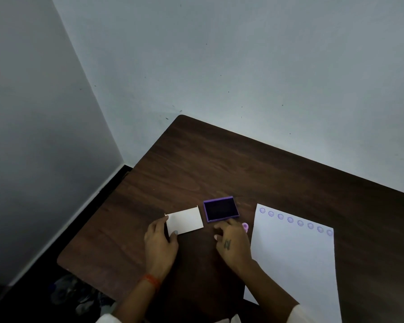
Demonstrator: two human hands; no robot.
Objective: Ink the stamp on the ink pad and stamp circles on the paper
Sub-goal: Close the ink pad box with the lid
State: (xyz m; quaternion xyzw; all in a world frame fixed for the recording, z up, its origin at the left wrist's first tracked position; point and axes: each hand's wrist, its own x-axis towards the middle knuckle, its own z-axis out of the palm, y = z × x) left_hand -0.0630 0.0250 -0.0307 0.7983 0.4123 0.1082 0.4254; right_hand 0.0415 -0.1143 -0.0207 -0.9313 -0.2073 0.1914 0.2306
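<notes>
The purple ink pad [221, 209] lies uncovered on the dark wooden table [196, 164]. Its white lid [184, 220] lies just left of it, pinched at its left end by my left hand [160, 243], thumb on top. My right hand [232, 241] rests palm down just in front of the pad, fingertips at the pad's front edge and thumb spread apart. A small pink stamp [245, 226] peeks out at the right side of that hand, mostly hidden. The white paper [294, 264] lies to the right with a row of several purple circle prints [295, 221] along its top edge.
The table stands in a room corner, with light walls behind and to the left. Its left edge drops to a dark floor where some cloth [77, 294] lies. An orange band circles my left wrist [151, 279].
</notes>
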